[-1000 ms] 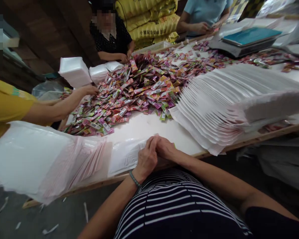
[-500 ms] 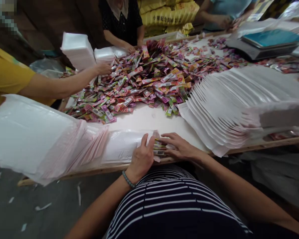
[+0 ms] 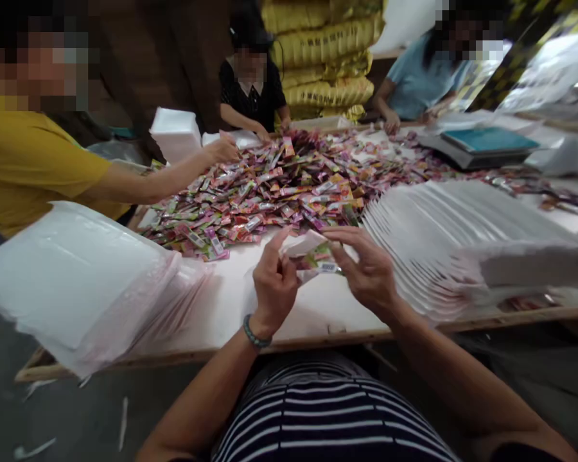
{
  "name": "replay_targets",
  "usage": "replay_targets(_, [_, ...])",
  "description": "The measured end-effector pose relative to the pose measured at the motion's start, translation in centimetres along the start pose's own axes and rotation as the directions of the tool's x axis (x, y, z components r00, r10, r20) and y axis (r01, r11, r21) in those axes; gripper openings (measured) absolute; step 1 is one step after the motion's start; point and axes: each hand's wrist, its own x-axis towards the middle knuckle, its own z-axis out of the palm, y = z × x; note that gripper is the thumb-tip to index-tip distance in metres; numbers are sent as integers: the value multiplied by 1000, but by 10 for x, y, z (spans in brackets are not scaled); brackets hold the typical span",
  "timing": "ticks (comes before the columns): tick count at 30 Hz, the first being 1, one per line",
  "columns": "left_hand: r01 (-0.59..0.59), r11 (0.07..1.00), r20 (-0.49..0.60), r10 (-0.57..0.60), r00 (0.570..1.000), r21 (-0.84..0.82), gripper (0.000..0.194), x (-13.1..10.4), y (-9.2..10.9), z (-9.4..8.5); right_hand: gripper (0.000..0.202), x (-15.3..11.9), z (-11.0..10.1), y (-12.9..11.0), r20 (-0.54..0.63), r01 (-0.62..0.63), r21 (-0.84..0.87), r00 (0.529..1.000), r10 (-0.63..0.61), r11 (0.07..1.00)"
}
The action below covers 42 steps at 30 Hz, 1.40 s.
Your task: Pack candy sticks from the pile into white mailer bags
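Observation:
A white plastic bag (image 3: 304,244) is raised above the near part of the table, its mouth facing right. Pinched round the bag's left side is my left hand (image 3: 276,273), with a beaded bracelet at the wrist. Several small sachets (image 3: 325,265) show at the bag's opening. My right hand (image 3: 363,266) has its thumb and fingers at that opening, on the bag's edge and the sachets. Beyond both hands lies a large pile of colourful sachets (image 3: 270,199).
Stacks of white bags lie left (image 3: 91,269) and right (image 3: 443,250) on the table (image 3: 318,321). A scale (image 3: 486,144) stands at the back right. A person in yellow (image 3: 43,160) reaches into the pile from the left; two people are across the table.
Both hands have lifted the bag off the table's near edge and tilted it. The camera view has tipped upward, showing more of the people opposite. The arm in yellow still reaches to the pile.

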Motion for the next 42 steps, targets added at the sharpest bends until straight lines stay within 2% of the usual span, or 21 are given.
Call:
replay_targets(2, [137,970,-107,-161,981,-201,43,17,21,-6,30,15,-15,-19,-93,85,-101,991,-95,991])
replay_targets(5, [164,897,-150,-244,958,-410,44,23,37,-9,55,12,-12,-25,-145,111,-92,982,-124,990])
replay_targets(9, [285,823,28,-312,950,-491,45,11,27,3,88,-14,19,-2,115,-96,91,990,86,991])
replay_targets(11, [333,831,121,-313,942,-446,46,6,19,8,83,-26,31,14,209,-245,87,952,223,966])
replay_targets(12, [334,846,168,-290,942,-415,47,5,16,9,69,-30,35,22,220,-301,57,934,283,952])
replay_targets(14, [290,885,267,-199,943,-364,51,6,14,5,32,-33,37,36,183,-380,-12,909,375,925])
replay_targets(15, [241,908,288,-142,947,-343,52,8,13,0,26,-32,36,42,145,-418,-26,897,417,908])
replay_targets(17, [76,960,188,-26,982,-268,58,15,8,-15,34,-26,30,50,48,-510,44,860,508,859])
replay_targets(19, [-86,988,-8,85,996,-131,74,27,-4,-32,32,-17,21,51,-28,-569,206,810,586,796])
replay_targets(21, [-118,988,-10,118,993,-97,96,38,-23,-44,29,-10,14,46,-10,-571,353,790,613,741])
replay_targets(23, [-11,975,201,57,978,-223,101,43,-42,-49,31,-8,12,40,110,-578,441,794,598,687])
replay_targets(26, [325,889,515,-123,848,-323,93,35,-65,-44,52,-13,11,34,289,-565,513,822,490,646])
replay_targets(28, [474,831,572,-245,783,-292,85,24,-71,-38,62,-11,6,30,261,-490,521,871,416,699])
replay_targets(30, [525,800,562,-302,770,-290,80,14,-70,-34,58,1,-5,21,106,-366,405,929,355,838])
replay_targets(32, [528,783,555,-292,778,-328,78,8,-63,-32,50,23,-17,7,-2,-235,151,971,238,960])
replay_targets(34, [514,775,548,-266,793,-368,75,6,-55,-31,37,48,-21,-8,157,-94,-67,982,103,993])
replay_targets(35, [506,777,542,-260,799,-374,73,5,-51,-31,29,58,-19,-14,311,-14,-116,949,49,993])
replay_targets(36, [501,781,538,-258,803,-372,70,4,-47,-31,22,66,-14,-19,475,63,-134,880,8,989])
replay_targets(38, [499,797,556,-256,790,-342,62,1,-42,-33,20,73,-1,-25,732,187,-121,681,-40,975])
replay_targets(40, [496,816,595,-248,764,-296,54,-4,-41,-36,22,74,11,-27,864,251,-101,501,-40,963])
replay_targets(42, [483,837,623,-238,745,-258,46,-8,-43,-39,23,74,19,-27,915,258,-90,404,-23,962])
